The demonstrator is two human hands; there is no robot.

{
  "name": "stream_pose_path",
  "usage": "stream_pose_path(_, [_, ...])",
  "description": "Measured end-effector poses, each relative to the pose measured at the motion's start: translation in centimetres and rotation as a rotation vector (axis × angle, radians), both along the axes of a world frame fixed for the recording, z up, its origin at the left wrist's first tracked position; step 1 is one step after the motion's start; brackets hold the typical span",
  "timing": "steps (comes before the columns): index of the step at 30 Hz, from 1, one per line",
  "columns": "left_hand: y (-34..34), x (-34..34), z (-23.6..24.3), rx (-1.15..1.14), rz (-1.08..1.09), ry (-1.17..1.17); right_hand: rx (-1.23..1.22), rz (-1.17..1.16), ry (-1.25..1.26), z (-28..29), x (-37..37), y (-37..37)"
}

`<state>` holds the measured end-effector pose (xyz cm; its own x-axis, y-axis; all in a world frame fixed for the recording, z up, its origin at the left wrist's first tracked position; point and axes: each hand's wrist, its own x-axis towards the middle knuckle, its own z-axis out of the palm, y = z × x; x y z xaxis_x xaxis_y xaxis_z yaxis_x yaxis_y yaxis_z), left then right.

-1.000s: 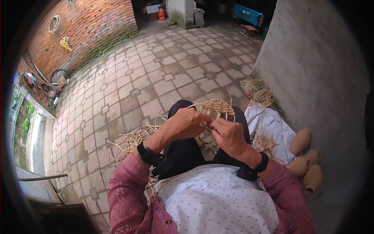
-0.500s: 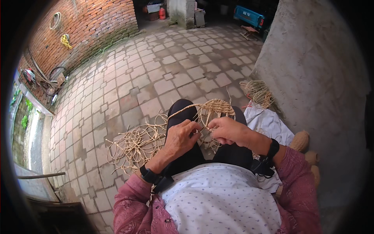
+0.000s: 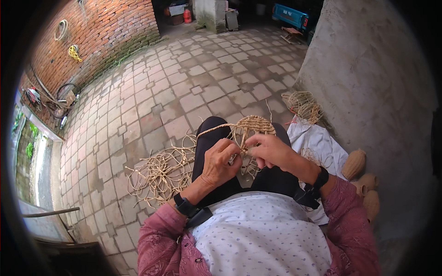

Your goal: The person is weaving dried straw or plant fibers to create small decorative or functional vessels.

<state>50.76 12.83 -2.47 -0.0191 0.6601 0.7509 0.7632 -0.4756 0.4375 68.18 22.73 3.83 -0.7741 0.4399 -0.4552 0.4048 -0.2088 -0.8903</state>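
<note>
Paved floor (image 3: pixel 138 110) beyond; woven straw piece (image 3: pixel 254 123) at my knees (image 3: pixel 214 126). Since a second ago, hands drawn apart: left hand (image 3: pixel 219 163) curled, right hand (image 3: pixel 270 152) bent beside the piece's strands (image 3: pixel 243 136); cannot tell whether either pinches. Reading: strands handled separately.

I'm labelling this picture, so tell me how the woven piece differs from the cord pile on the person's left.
The woven piece has tight, neat rows at its top; the cord pile is a loose tangle. The woven piece is at the left hand and right hand; the cord pile lies on the paving, apart from both. Both are straw-coloured.
</note>
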Motion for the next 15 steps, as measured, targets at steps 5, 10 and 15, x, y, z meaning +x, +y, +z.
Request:
stream_pose_path(5, [-0.8,0.2,0.5,-0.345,-0.116,-0.328,0.435,-0.203,0.183,0.2,1.1,0.0])
stream_pose_path(10, [-1.2,-1.8,0.7,-0.747,-0.384,-0.877,0.752,-0.121,0.272,-0.4,-0.8,-2.3])
stream_pose_path(15, [-3.7,-3.1,3.0,-0.328,0.192,0.076,1.253,0.065,0.27,-2.7,-3.4,-4.0])
